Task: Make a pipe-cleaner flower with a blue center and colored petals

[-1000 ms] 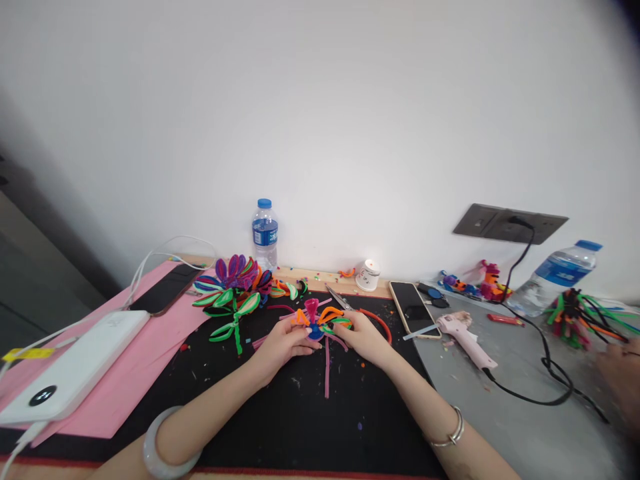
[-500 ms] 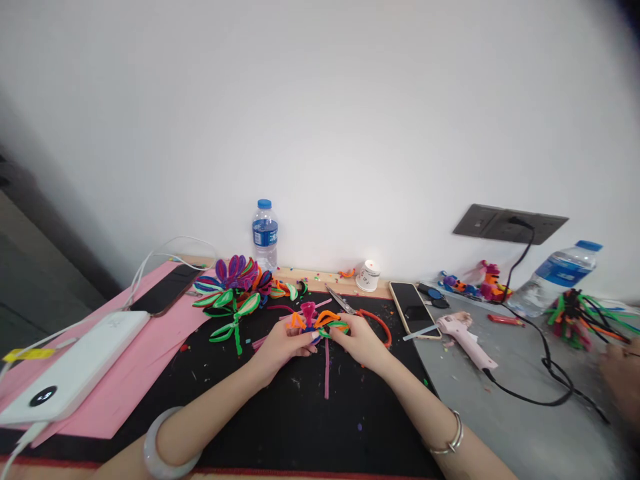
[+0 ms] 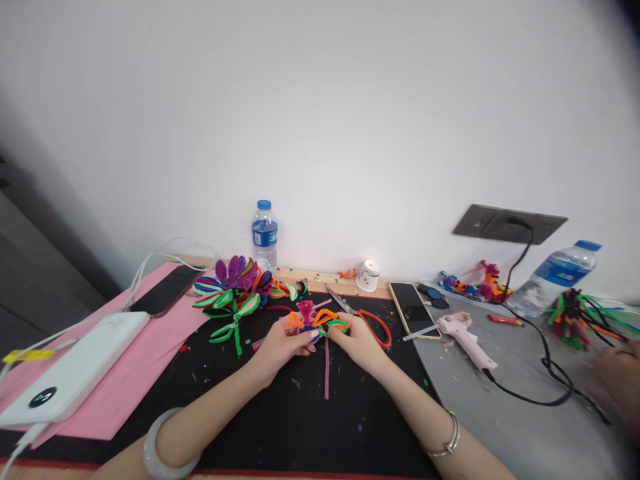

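Over the black mat (image 3: 295,427), both hands hold one small pipe-cleaner flower (image 3: 327,316) with orange, green, blue and magenta loops. My left hand (image 3: 283,345) pinches its blue lower part, thumb on top. My right hand (image 3: 357,343) has thumb and fingers closed on the green and orange loops at its right. Some of the flower is hidden by the fingers. A pink pipe cleaner (image 3: 327,380) lies on the mat just below. Behind my right hand rest scissors with orange-red handles (image 3: 377,327). To the left lies a bunch of finished pipe-cleaner flowers (image 3: 235,287) with green leaves.
Right of the mat are a phone (image 3: 413,307), a pink glue gun (image 3: 465,341) with its black cord, and a tilted water bottle (image 3: 560,273). Another person's hand (image 3: 620,373) is at the right edge. Left are a white power bank (image 3: 75,367) and pink sheets (image 3: 120,400).
My hands stay almost in place, with the flower shifting very slightly between the fingers. The other person's hand at the right edge has moved a little and is blurred.
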`<action>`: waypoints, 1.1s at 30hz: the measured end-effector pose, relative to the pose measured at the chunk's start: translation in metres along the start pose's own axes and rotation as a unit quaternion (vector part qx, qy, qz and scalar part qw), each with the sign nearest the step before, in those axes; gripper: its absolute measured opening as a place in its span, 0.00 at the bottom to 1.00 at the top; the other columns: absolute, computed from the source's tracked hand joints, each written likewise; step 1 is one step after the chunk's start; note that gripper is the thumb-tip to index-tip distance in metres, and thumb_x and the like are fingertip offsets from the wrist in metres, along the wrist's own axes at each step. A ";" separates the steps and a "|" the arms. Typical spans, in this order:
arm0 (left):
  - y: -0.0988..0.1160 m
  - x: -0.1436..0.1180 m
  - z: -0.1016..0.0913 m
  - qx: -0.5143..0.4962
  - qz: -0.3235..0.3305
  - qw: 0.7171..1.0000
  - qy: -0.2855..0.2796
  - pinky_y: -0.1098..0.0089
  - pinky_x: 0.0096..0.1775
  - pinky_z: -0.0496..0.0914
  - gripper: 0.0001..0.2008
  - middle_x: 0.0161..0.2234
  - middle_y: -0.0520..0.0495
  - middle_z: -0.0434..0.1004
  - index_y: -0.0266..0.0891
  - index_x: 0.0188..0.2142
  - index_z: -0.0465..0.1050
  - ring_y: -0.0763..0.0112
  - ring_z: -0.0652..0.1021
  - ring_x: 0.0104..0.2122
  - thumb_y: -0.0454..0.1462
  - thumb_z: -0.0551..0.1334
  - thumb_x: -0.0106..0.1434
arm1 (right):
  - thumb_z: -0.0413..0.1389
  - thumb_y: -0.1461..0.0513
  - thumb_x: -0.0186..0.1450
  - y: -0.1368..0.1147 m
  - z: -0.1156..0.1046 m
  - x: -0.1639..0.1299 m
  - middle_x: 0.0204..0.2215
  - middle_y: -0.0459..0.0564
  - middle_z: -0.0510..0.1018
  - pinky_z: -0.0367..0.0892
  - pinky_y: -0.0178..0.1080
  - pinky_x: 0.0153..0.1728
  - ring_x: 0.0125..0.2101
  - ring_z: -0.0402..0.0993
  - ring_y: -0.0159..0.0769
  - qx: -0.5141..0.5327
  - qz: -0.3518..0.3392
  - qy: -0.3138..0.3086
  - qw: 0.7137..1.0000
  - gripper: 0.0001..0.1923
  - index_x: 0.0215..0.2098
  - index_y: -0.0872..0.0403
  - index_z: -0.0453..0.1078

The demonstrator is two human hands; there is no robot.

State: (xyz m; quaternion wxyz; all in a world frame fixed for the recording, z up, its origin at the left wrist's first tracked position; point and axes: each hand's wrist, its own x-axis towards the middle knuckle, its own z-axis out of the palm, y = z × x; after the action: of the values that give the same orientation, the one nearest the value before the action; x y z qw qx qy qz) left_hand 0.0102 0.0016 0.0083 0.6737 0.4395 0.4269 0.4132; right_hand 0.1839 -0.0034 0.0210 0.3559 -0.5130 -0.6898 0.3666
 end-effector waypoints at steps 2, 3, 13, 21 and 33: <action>0.001 -0.001 0.000 -0.005 -0.008 1.000 -0.002 0.75 0.26 0.69 0.16 0.19 0.52 0.72 0.33 0.31 0.69 0.76 0.73 0.20 0.39 0.69 0.45 | 0.50 0.58 0.58 0.002 0.002 0.000 0.18 0.40 0.60 0.51 0.30 0.19 0.18 0.54 0.26 0.046 0.021 -0.006 0.999 0.08 0.26 0.55 0.62; 0.001 -0.001 0.000 -0.008 -0.011 1.000 -0.003 0.76 0.26 0.69 0.16 0.19 0.52 0.73 0.33 0.31 0.69 0.76 0.74 0.20 0.40 0.69 0.45 | 0.50 0.57 0.59 0.003 0.003 0.000 0.17 0.40 0.59 0.50 0.30 0.18 0.17 0.52 0.25 0.074 0.031 -0.014 0.997 0.09 0.26 0.55 0.61; -0.005 0.001 -0.002 -0.033 -0.012 0.999 -0.021 0.78 0.26 0.69 0.13 0.22 0.50 0.73 0.32 0.29 0.71 0.78 0.74 0.22 0.40 0.68 0.47 | 0.47 0.55 0.61 0.009 0.012 -0.003 0.17 0.38 0.53 0.45 0.30 0.17 0.16 0.46 0.25 0.194 0.039 -0.070 0.978 0.12 0.25 0.53 0.54; -0.009 0.003 -0.003 -0.041 -0.011 0.999 -0.026 0.78 0.27 0.69 0.13 0.23 0.49 0.74 0.32 0.30 0.71 0.78 0.74 0.23 0.40 0.67 0.48 | 0.44 0.56 0.63 0.013 0.013 -0.004 0.18 0.39 0.55 0.47 0.31 0.18 0.17 0.49 0.26 0.124 0.024 -0.053 0.991 0.12 0.24 0.53 0.53; -0.008 0.001 -0.002 -0.017 -0.003 1.000 -0.011 0.78 0.26 0.68 0.13 0.21 0.49 0.74 0.31 0.28 0.71 0.77 0.74 0.21 0.40 0.68 0.47 | 0.41 0.61 0.64 0.000 0.009 -0.007 0.17 0.40 0.55 0.49 0.31 0.21 0.18 0.51 0.26 0.002 -0.029 -0.043 0.999 0.14 0.21 0.54 0.52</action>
State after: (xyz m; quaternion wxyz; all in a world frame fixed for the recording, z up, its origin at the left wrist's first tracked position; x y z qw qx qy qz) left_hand 0.0100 0.0006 -0.0003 0.6865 0.4317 0.4138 0.4138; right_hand 0.1777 -0.0110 0.0159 0.3371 -0.4761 -0.7182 0.3794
